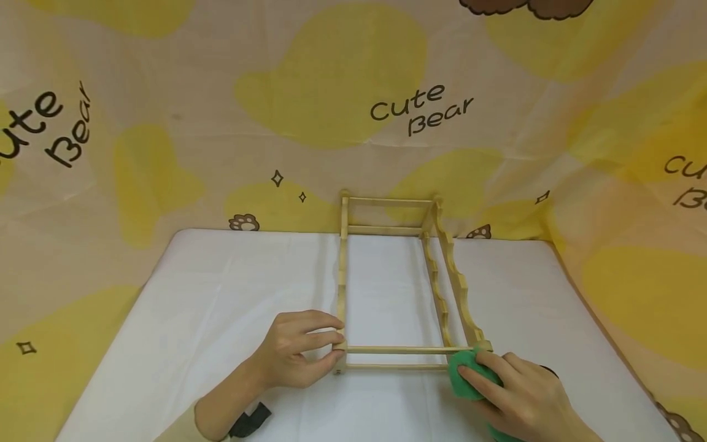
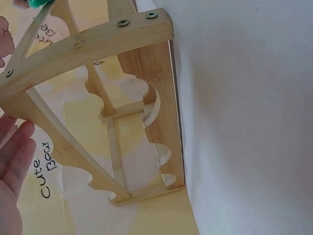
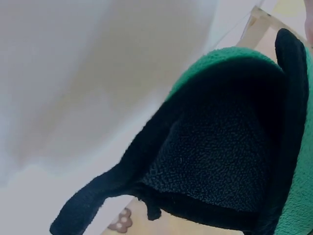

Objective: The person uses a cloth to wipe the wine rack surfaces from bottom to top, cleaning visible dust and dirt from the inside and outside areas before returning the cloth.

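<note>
A light wooden rack [image 1: 341,270] with scalloped side rails stands lengthwise on the white surface. At its near left corner, my left hand [image 1: 301,350] grips the frame between fingers and thumb. Those fingertips show beside the rack's end [image 2: 88,44] in the left wrist view. My right hand [image 1: 525,393] holds a green cloth [image 1: 469,374] against the near right corner, bunched under the fingers. Close up in the right wrist view, the cloth [image 3: 234,56] has black edging, a dark fuzzy side and a dangling strap. It hides much of the right hand there.
White covering [image 1: 259,276] spreads under the rack and to both sides. Behind it and at the sides hangs a yellow-patterned fabric [image 1: 331,80] with bear lettering. The rack's far end stands close to this fabric. A black strap [image 1: 251,420] lies by the left wrist.
</note>
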